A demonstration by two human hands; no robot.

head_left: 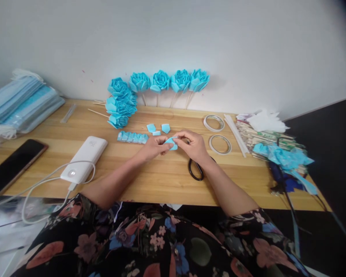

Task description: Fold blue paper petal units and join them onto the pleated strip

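Observation:
Between my two hands, over the middle of the table, is a small folded piece of light blue material (172, 144). My left hand (155, 147) pinches it from the left, and my right hand (192, 145) grips its right edge. Just beyond lie a few folded blue petals (165, 128). A row of overlapping folded blue pieces (132, 137) rests left of my left hand. Black-handled scissors (196, 169) lie partly hidden beneath my right hand and wrist.
Blue flowers on sticks (160, 80) lean against the wall, with more piled at left (119, 104). Two tape rolls (220, 144) and white glue sticks (235, 134) lie right, near a cluttered pile (288, 156). Face masks (25, 104), a phone (15, 165) and a cabled power bank (85, 159) sit left.

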